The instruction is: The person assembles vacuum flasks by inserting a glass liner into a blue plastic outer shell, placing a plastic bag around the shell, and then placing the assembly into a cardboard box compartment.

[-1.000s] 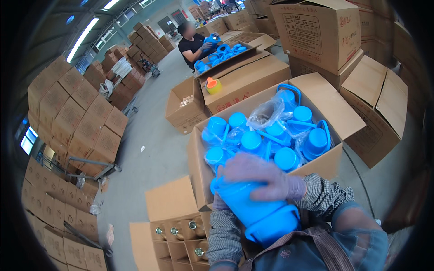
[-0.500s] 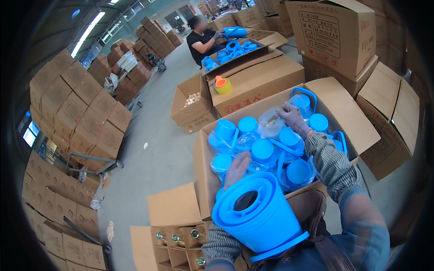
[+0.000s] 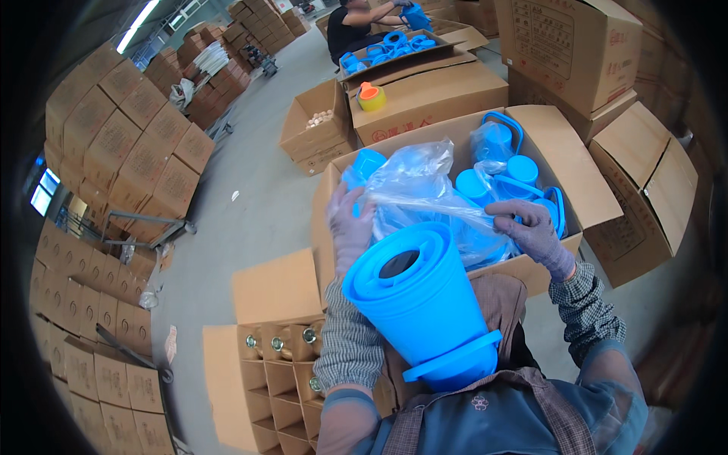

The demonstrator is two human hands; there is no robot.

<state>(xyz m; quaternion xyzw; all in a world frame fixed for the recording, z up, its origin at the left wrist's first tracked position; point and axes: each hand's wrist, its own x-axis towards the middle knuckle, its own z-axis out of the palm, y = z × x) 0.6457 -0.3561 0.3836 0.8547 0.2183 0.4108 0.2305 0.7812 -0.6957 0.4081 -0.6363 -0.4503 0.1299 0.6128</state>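
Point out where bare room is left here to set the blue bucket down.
Bare concrete floor lies open between the stacked cartons and the open box of blue parts. That box is crammed, with the plastic bag and both hands, left hand and right hand, over it.

Grey concrete floor; stacked cartons

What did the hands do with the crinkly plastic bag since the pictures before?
Both hands moved onto the clear plastic bag: the right hand pulled it up out of the open box of blue parts, and the left hand, earlier on the big blue container, now grips the bag's other side. The container stayed tucked against the person's chest.
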